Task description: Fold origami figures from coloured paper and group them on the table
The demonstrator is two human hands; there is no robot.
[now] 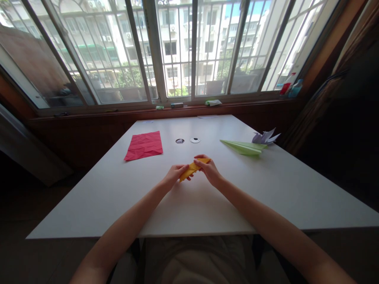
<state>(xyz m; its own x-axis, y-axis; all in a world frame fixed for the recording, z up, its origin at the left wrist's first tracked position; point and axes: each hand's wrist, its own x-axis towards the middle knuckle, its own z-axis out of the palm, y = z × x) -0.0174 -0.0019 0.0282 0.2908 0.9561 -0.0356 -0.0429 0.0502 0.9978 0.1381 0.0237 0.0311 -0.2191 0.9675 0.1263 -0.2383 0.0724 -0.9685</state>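
Note:
A folded piece of yellow paper is held a little above the middle of the white table, slanting up to the right. My left hand grips its lower left end, thumb on top and fingers underneath. My right hand pinches the upper right part between thumb and fingers. The paper's underside is hidden by the fingers. To the left lies a creased red sheet of paper. On the right side rest a light green paper plane and a pale purple folded paper with pointed tips.
The white table narrows toward the window. Two round holes are set in its top, one open and one with a white cap. Small items, including a green-and-white packet, and bottles stand along the windowsill.

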